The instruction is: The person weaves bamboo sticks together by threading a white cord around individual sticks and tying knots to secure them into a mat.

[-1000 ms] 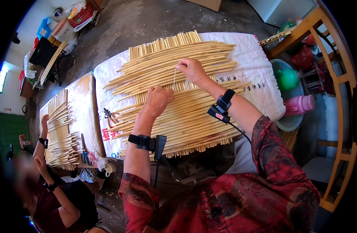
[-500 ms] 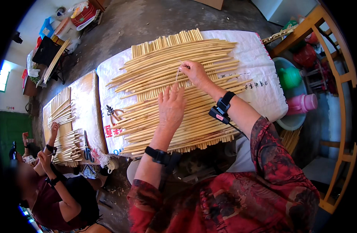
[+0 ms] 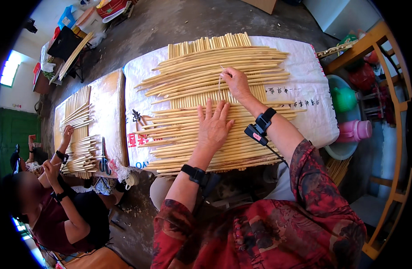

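Observation:
My left hand (image 3: 213,124) lies flat with fingers spread on the near group of pale peeled sticks (image 3: 183,142). Farther away and to the right, my right hand (image 3: 237,83) pinches a thin white string (image 3: 220,84) between thumb and fingers. The string hangs into the gap between the near group and a far group of long sticks (image 3: 197,67). Both groups lie sideways over a layer of crosswise sticks (image 3: 181,103), which shows in the gap and at the far edge (image 3: 206,42).
A white printed sheet (image 3: 304,67) covers the table. Dark hand shears (image 3: 138,117) lie left of the sticks. At a second table on the left a person (image 3: 53,197) handles sticks near scissors (image 3: 103,159). On the right stand a basin (image 3: 333,150), pink jug (image 3: 354,130) and wooden frame (image 3: 396,105).
My left hand has flattened and spread on the near sticks. That group has shifted toward me, widening the gap. My right hand keeps its pinch on the string. The view has turned slightly left.

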A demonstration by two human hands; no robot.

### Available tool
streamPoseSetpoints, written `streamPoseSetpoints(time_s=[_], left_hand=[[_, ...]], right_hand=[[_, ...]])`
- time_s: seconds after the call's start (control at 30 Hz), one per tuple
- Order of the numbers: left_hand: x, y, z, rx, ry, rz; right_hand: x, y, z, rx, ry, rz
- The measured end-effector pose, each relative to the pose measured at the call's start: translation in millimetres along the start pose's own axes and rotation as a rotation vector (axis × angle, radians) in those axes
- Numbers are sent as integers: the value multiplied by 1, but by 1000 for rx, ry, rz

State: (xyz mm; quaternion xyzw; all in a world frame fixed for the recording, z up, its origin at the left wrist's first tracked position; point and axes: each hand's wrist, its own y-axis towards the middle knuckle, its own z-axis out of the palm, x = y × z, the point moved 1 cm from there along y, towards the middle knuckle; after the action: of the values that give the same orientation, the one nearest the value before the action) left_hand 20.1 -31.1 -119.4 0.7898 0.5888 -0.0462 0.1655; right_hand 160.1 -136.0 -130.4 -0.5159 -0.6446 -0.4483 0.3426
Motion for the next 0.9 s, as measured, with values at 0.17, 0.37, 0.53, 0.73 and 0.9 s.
streamPoseSetpoints(time_s=[0.17,0.37,0.53,0.73,0.9], left_hand=[[0,2,3,1,-1,-9],[0,2,3,17,11,4],[6,-4,9,-8,38,14],[11,-1,-2,15,1,28],[22,-26,-25,67,0,102]], right_hand=[[-5,1,-7,75,-45,22],[0,2,-26,160,-82,-54],[33,-8,-59,20,-56,33],[61,-51,-90,92,-74,82],[54,-107,-78,140,-136,0]])
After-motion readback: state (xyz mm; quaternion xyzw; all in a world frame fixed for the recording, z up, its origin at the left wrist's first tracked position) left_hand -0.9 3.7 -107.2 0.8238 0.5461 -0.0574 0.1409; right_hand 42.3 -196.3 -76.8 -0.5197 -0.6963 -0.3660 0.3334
